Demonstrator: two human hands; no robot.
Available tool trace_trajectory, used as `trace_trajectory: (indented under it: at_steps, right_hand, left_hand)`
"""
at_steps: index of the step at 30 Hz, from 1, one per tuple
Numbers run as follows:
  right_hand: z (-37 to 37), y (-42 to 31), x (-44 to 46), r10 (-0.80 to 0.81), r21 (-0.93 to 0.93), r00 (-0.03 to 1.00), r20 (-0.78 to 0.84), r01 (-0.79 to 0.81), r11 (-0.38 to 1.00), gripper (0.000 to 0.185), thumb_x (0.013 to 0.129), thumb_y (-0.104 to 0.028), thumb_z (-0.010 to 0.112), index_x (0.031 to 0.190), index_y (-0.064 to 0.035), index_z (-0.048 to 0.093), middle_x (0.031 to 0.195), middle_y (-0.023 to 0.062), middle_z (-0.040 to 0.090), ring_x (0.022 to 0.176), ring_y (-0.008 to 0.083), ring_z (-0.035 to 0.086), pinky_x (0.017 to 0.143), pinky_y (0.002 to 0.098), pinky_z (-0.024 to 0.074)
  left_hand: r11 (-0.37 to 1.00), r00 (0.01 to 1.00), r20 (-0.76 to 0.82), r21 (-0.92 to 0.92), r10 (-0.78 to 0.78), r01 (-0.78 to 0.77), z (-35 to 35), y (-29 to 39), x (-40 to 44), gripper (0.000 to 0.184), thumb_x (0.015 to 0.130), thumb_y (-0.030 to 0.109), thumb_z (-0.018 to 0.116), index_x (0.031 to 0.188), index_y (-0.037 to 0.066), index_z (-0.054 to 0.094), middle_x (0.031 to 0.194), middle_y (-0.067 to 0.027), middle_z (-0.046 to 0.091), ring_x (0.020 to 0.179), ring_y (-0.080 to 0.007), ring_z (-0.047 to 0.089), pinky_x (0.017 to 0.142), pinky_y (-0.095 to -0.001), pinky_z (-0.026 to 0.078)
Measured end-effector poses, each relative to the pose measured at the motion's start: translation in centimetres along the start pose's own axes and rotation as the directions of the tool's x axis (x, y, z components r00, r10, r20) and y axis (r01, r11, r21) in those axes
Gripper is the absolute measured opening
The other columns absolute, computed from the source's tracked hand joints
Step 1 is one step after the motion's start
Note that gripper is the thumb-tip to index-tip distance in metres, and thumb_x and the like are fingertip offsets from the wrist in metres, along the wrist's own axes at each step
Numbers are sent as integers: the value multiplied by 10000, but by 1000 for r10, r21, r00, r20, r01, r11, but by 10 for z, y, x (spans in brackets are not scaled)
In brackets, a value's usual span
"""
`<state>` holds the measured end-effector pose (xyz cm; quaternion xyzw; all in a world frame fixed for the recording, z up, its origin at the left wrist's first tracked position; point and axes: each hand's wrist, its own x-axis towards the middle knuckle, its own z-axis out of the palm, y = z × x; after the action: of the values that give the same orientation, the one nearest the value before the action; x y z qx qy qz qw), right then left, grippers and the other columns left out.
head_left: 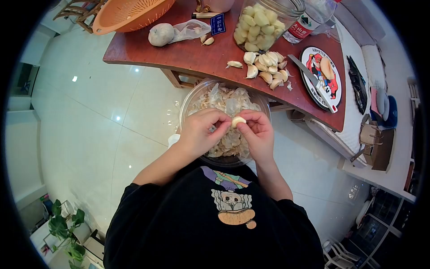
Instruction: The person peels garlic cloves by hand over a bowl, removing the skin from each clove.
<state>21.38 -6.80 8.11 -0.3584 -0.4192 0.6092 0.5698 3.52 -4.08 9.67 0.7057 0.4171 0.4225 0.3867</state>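
Observation:
A pale garlic clove (238, 121) is held between both hands, above a clear bowl (184, 109) full of papery garlic skins (233, 106). My right hand (257, 133) pinches the clove between thumb and fingers. My left hand (207, 130) meets it from the other side with thumb and forefinger pressed together; whether a bit of skin is between them is too small to tell. Unpeeled cloves (268, 67) lie piled at the table's edge, just beyond the bowl. Behind them stands a glass jar (262, 27) with many peeled cloves inside.
On the red-brown table (139, 50) are an orange colander (130, 15), a whitish round item (161, 34) with a plastic bag, a blue packet (218, 23), a labelled bottle (307, 24), and a plate (309, 56) carrying a knife (319, 87). A plant (62, 222) stands lower left.

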Motion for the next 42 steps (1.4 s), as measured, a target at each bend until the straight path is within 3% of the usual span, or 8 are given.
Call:
trace_trajectory:
  at_steps: [10, 16, 19, 23, 25, 28, 37, 42]
  right_hand:
    - [-6, 3, 5, 216, 250, 976, 16, -213, 945, 204, 944, -33, 585, 1139, 20, 558, 1086, 134, 652, 945, 213, 663, 858, 360, 558]
    - [-14, 1, 7, 317, 463, 934, 164, -357, 811, 263, 968, -87, 553, 1208, 20, 542, 1120, 154, 641, 973, 242, 664, 873, 382, 556]
    - [-15, -2, 9, 355, 575, 909, 220, -415, 705, 306, 962, -106, 569, 1243, 10, 529, 1139, 149, 629, 972, 232, 659, 877, 378, 553]
    - [-19, 5, 7, 347, 622, 911, 223, -407, 669, 332, 969, -121, 558, 1276, -7, 510, 1126, 138, 619, 959, 216, 655, 870, 367, 554]
    - [-20, 5, 8, 367, 642, 903, 224, -420, 642, 332, 974, -119, 548, 1285, -14, 503, 1109, 131, 618, 948, 209, 653, 860, 362, 555]
    - [-18, 2, 10, 392, 655, 898, 200, -420, 628, 330, 973, -112, 548, 1287, -21, 501, 1098, 125, 620, 944, 205, 654, 848, 356, 557]
    - [-12, 2, 7, 385, 499, 916, 109, -386, 776, 263, 973, -99, 552, 1228, -35, 537, 1084, 94, 630, 973, 183, 636, 870, 348, 534]
    - [-13, 6, 4, 353, 416, 933, 66, -348, 840, 251, 957, -84, 582, 1200, -34, 547, 1079, 85, 637, 991, 180, 628, 880, 345, 524]
  left_hand:
    - [991, 997, -31, -110, -76, 72, 1, 0, 1, 76, 839, 33, 652, 913, 14, 646, 862, -102, 662, 742, -221, 665, 625, -299, 525]
    - [990, 997, -48, -129, -65, 58, 0, 1, 3, 56, 838, 5, 618, 891, 16, 627, 808, -98, 629, 734, -228, 641, 640, -308, 501]
    - [996, 997, 51, -62, -62, 65, -6, -1, 2, 56, 836, -36, 614, 869, -1, 586, 853, -78, 607, 765, -165, 608, 662, -284, 497]
    - [999, 997, 70, 44, 12, -15, -7, -6, 2, 60, 806, 23, 631, 836, 23, 579, 763, -92, 574, 674, -234, 592, 606, -328, 473]
    - [995, 994, 96, 84, 47, -55, -5, -4, 3, 76, 801, 32, 648, 836, 30, 581, 777, -82, 575, 658, -224, 580, 592, -321, 470]
    - [997, 997, 44, 35, -70, 68, -2, 9, 4, 97, 790, 39, 676, 859, 41, 608, 804, -74, 586, 656, -212, 586, 571, -307, 469]
    - [993, 995, -21, 63, 101, -100, 2, 5, 7, 171, 776, 50, 718, 937, 58, 660, 894, -80, 652, 774, -248, 652, 635, -326, 522]
    - [983, 991, 1, 130, 132, -131, -1, 7, 7, 147, 759, 16, 732, 893, 28, 673, 843, -93, 670, 726, -238, 658, 620, -314, 528]
